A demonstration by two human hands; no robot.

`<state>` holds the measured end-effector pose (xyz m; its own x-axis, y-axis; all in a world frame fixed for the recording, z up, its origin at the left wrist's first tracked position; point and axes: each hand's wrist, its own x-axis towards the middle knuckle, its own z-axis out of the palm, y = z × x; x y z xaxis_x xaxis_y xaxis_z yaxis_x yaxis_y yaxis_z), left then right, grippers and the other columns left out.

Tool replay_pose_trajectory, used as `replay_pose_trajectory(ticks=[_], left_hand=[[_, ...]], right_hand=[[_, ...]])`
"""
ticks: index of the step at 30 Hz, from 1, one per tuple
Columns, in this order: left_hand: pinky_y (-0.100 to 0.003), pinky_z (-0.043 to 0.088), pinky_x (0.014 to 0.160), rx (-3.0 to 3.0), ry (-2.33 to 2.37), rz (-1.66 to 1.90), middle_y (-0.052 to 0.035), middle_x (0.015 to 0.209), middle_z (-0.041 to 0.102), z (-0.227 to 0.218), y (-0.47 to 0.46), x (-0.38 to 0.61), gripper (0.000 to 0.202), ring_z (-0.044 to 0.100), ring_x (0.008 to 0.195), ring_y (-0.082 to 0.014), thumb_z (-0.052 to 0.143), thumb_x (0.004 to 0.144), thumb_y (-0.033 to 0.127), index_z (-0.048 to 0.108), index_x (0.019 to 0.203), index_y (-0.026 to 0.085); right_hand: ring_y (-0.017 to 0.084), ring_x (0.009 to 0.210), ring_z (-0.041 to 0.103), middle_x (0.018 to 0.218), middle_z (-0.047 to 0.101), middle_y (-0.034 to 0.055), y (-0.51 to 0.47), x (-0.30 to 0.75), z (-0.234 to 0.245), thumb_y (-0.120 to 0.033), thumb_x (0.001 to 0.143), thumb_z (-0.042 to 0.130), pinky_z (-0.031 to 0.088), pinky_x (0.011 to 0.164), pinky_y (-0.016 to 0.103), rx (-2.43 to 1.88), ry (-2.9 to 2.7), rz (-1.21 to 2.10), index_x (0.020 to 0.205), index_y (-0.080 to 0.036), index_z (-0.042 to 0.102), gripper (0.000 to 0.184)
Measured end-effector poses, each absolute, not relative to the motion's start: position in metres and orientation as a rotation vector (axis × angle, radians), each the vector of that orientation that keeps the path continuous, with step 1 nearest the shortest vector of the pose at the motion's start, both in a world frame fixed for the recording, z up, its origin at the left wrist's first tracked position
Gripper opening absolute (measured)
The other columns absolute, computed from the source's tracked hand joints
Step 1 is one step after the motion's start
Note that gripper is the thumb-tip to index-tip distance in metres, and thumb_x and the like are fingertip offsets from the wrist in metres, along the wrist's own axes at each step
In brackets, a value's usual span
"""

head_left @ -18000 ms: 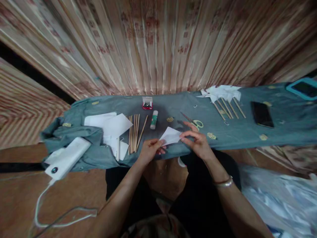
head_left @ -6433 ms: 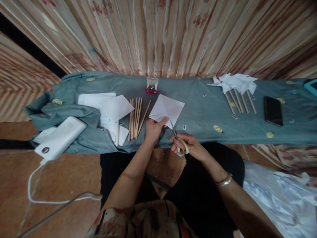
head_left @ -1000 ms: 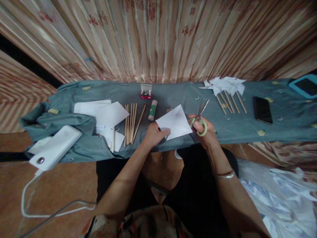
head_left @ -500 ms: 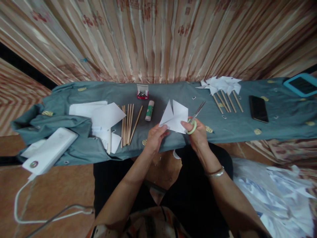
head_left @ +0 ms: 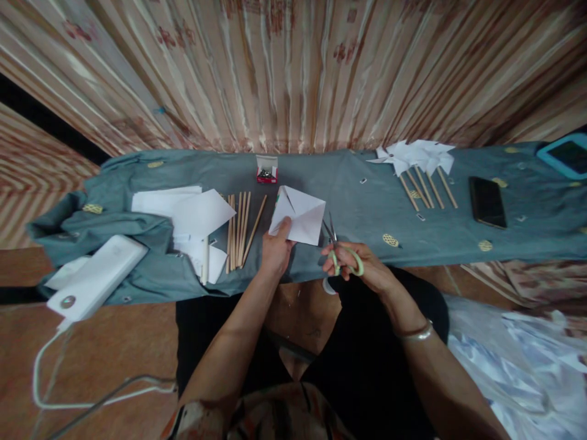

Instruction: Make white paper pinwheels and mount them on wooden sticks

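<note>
My left hand pinches a white square of paper by its lower left part, thumb on top. Slits run inward from the paper's corners. Just right of it, my right hand has its fingers in the light green handles of a pair of scissors; the blades are slightly apart, point away from me and do not touch the paper. Behind the paper, the glue stick is almost wholly hidden. Left of my left hand lie several wooden sticks, and beyond them a stack of white paper sheets.
A small red box of metal pins stands at the back. Paper pinwheels on sticks lie at the right, near a black phone and a blue-framed device. A white power bank with a cable sits at the left edge.
The paper has shifted left and turned in my left hand, covering the glue stick. My right hand has let go of the paper and moved down; the scissors now point forward in its fingers.
</note>
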<state>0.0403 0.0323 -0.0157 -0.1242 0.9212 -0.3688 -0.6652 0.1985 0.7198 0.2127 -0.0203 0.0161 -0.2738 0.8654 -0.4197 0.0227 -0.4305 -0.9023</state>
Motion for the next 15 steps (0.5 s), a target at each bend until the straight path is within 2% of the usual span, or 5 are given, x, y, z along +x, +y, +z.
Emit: replay_pose_trajectory(ticks=[4,15], left_hand=[[-0.033,0.051,0.088,0.370,0.963,1.417,-0.0103,0.100,0.073,-0.020,0.031,0.042,0.039,0.065,0.105,-0.0253,0.082,0.057,0.038,0.066,0.085,0.015],[-0.031,0.052,0.081,0.387,0.977,1.417,-0.0109,0.093,0.074,-0.023,0.031,0.046,0.046,0.068,0.093,-0.0234,0.084,0.055,0.042,0.066,0.085,0.012]], right_hand=[[0.017,0.068,0.067,0.077,0.072,0.0081,-0.033,0.224,0.023,-0.066,0.069,0.067,0.043,0.046,0.019,-1.307,-1.263,1.985,0.093,-0.015,0.065,0.056],[0.012,0.058,0.061,0.069,0.067,0.0039,-0.031,0.214,0.017,-0.066,0.069,0.067,0.041,0.045,0.019,-1.351,-1.327,1.991,0.088,-0.015,0.065,0.054]])
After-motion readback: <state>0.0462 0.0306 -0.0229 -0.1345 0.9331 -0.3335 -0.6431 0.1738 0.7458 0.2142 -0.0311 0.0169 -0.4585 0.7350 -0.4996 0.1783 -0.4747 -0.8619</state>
